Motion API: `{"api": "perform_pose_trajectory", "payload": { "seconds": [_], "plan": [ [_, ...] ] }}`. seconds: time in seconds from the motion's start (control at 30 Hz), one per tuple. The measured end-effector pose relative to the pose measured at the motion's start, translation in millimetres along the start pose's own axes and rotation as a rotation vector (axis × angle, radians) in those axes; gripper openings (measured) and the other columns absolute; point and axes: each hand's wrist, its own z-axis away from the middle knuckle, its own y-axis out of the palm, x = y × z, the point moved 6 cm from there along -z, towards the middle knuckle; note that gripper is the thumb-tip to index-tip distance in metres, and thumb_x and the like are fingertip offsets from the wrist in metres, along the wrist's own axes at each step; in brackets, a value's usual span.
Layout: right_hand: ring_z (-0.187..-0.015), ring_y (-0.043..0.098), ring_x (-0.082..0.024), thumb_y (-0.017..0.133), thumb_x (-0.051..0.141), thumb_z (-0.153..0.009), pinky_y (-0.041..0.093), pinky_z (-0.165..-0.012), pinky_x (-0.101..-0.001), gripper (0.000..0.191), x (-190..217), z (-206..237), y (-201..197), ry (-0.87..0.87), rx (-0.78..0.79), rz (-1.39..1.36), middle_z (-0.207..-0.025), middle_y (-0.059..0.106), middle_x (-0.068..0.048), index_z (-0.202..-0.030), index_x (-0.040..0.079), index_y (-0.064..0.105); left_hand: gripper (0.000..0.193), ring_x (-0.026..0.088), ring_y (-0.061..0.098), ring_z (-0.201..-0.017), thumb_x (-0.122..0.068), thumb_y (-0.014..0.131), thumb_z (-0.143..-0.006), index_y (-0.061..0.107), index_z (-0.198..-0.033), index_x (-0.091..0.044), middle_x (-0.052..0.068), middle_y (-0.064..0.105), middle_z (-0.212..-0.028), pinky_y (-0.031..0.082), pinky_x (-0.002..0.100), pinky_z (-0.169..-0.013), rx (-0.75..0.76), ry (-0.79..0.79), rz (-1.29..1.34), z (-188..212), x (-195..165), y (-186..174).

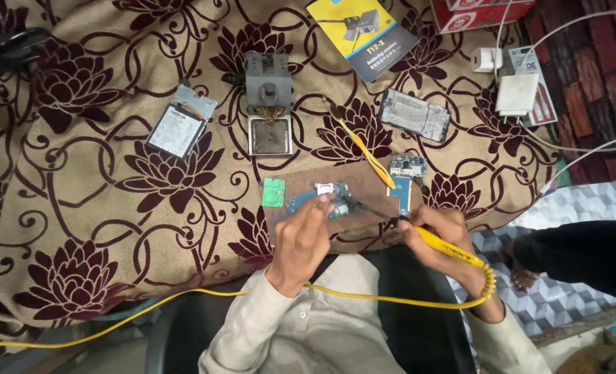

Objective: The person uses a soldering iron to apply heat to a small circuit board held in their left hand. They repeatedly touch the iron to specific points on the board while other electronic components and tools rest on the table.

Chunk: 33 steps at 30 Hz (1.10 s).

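Soldering step: left hand [301, 239] pinches blue rectangular circuit board [320, 200]; right hand [441, 234] grips yellow-handled soldering iron [419, 235] beside it; next needs steady tip.

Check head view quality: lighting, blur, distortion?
Head view: dim, warm light, darker toward the left edge; soft shadows under the left hand and right hand; wide-angle bending at the edges; circuit board and soldering iron slightly soft, white charger bright but not blown.

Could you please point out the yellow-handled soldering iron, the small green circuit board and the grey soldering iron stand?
Yellow-handled soldering iron [441, 242], head view, on the yellow grip in the right hand.
Small green circuit board [273, 192], head view, on its flat green face.
Grey soldering iron stand [268, 86], head view, on its upper grey block.
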Motion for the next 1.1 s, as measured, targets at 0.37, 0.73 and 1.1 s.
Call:
{"api": "perform_pose_trajectory", "payload": {
  "seconds": [0.37,0.73,1.1],
  "plan": [
    [-0.038,0.054,-0.018,0.073,0.009,-0.085,0.036,-0.04,-0.0318,0.024,17,14,4,0.072,0.047,0.017,-0.049,0.052,-0.005,-0.07,0.005,0.055,0.02,0.035,0.075,-0.082,0.008,0.07,-0.092,0.057,-0.105,0.003,0.019,0.073,-0.107,0.058,0.04,-0.061,0.121,-0.275,-0.081,1,7,-1],
    [-0.039,0.052,-0.018,0.072,0.006,-0.085,0.036,-0.041,-0.0328,0.023,23,23,6,0.065,-0.032,0.06,-0.05,0.051,-0.005,-0.071,0.004,0.053,0.029,0.031,0.078,-0.085,0.008,0.07,-0.093,0.052,-0.116,0.002,0.015,0.075,-0.111,0.06,0.036,-0.062,0.111,-0.268,-0.099,0,3,-8],
    [-0.045,0.059,-0.016,0.072,0.008,-0.087,0.04,-0.043,-0.029,0.021,24,19,5,0.025,-0.042,-0.009,-0.058,0.058,-0.004,-0.074,0.006,0.055,0.039,0.033,0.076,-0.086,0.011,0.068,-0.092,0.051,-0.126,0.001,0.017,0.074,-0.113,0.059,0.038,-0.062,0.11,-0.246,-0.063,0,0,-7]
  ]
}}
